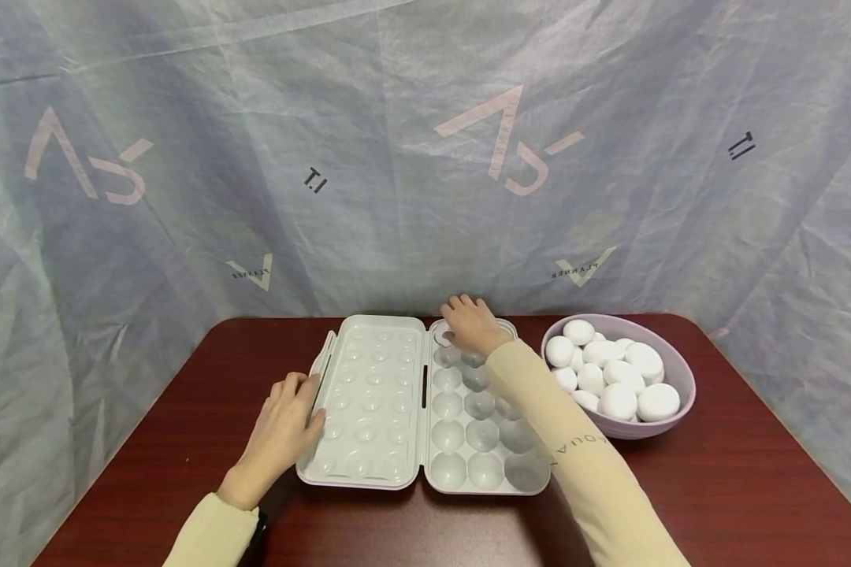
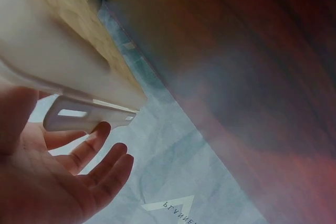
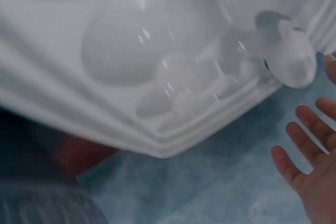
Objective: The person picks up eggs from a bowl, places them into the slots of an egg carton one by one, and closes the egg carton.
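Observation:
A white plastic egg box (image 1: 425, 465) lies unfolded on the table, its dimpled lid (image 1: 371, 402) on the left and its cupped half on the right. My left hand (image 1: 284, 417) holds the lid's left edge, thumb over the rim and fingers by the latch flap (image 2: 79, 114). A white egg (image 3: 294, 59) sits in the far left cup; it shows partly in the head view as well. Over the far end of the cups is my right hand (image 1: 471, 324). In the right wrist view its spread fingers (image 3: 304, 140) are apart from the egg.
To the right of the box stands a pale lilac bowl (image 1: 684, 390) heaped with white eggs (image 1: 620, 378). A dark red wooden table (image 1: 745, 465) carries everything. Behind its far edge hangs a grey printed cloth (image 1: 397, 220).

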Motion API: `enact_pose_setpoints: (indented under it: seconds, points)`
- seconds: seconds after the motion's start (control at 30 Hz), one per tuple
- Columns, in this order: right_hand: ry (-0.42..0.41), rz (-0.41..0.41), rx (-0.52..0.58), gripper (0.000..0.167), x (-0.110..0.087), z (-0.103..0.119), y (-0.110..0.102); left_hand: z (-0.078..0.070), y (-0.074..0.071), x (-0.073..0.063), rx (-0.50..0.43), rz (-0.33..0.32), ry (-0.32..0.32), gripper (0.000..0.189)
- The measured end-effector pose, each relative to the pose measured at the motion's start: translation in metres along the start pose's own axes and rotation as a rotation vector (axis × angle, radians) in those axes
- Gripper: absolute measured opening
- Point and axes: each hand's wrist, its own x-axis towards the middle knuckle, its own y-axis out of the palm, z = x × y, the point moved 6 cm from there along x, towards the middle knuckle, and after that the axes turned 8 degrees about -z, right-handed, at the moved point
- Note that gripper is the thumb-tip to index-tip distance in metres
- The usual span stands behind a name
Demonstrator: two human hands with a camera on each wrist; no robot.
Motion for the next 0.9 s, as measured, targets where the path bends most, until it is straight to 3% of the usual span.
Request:
enact_pose_setpoints:
  seconds: [0.2, 0.43, 0.73, 0.9]
  points:
    - [-0.023, 0.003, -0.037, 0.037, -0.008, -0.003, -0.024, 0.001, 0.001, 0.001, 0.012, -0.008, -0.002, 0.047]
    - [-0.048, -0.047, -0.051, 0.034, -0.028, -0.014, -0.050, 0.002, 0.002, 0.003, 0.010, -0.006, 0.001, 0.047]
    - [-0.033, -0.087, -0.052, 0.034, -0.066, -0.043, -0.073, 0.000, 0.005, 0.006, 0.000, 0.032, 0.002, 0.046]
    - [0.011, -0.065, -0.036, 0.037, -0.088, -0.066, -0.077, 0.000, 0.006, 0.007, 0.005, 0.047, 0.005, 0.045]
